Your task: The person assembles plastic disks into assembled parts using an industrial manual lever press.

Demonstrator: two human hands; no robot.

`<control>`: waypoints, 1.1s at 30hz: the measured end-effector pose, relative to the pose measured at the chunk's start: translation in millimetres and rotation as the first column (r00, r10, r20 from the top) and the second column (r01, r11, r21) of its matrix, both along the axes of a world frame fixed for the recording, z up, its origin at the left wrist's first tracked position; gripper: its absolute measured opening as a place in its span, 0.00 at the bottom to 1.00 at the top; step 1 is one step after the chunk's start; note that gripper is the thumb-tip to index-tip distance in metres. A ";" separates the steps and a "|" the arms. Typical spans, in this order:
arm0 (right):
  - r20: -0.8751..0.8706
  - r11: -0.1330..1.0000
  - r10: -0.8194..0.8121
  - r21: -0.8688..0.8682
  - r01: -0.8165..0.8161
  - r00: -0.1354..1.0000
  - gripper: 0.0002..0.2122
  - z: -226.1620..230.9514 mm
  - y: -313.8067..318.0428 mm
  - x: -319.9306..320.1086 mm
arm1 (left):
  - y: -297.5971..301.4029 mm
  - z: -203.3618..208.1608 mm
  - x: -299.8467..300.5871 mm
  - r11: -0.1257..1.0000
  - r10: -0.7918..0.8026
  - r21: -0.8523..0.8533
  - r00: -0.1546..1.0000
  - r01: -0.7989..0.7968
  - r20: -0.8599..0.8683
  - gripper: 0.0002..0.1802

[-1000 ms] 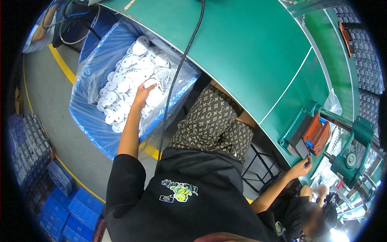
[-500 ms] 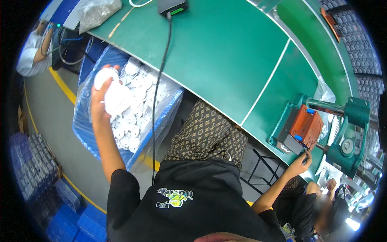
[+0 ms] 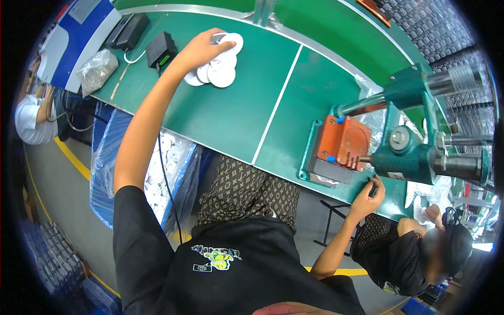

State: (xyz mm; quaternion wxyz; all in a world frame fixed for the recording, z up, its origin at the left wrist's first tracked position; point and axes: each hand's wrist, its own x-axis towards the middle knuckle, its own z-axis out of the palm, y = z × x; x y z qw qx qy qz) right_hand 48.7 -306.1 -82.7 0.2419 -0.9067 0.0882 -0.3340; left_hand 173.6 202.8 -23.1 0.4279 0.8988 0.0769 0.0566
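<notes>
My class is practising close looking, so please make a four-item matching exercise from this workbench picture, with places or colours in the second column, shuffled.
Column one
1. White discs
2. Small black object
3. Clear bag
4. Block with blue pegs

Column two
A. Orange, at the green press
B. At the person's left grip, over the green table
C. Beside the blue-and-white casing
D. In the person's right grip

Right pairs: 1-B, 2-D, 3-C, 4-A
</notes>
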 end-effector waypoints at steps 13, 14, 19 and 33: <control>-0.073 0.996 0.021 -0.084 -0.027 0.997 0.05 -0.7 6.0 -7.8 | 46.7 13.1 -97.8 0.937 -0.052 0.327 0.875 -0.125 0.481 0.18; -0.084 0.994 -0.004 -0.105 -0.004 0.996 0.06 -2.9 2.5 -7.6 | 55.3 4.3 -125.6 0.927 0.052 0.294 0.857 -0.232 0.512 0.15; -0.052 0.992 0.094 -0.076 -0.098 0.994 0.08 -5.7 3.8 -4.7 | 116.5 -137.6 -280.5 0.732 0.677 -0.062 0.714 -0.679 0.179 0.13; -0.105 0.995 0.035 -0.091 -0.045 0.994 0.11 -13.0 -16.4 2.4 | 76.6 -408.6 -313.8 0.875 0.484 0.114 0.835 -0.471 -0.262 0.55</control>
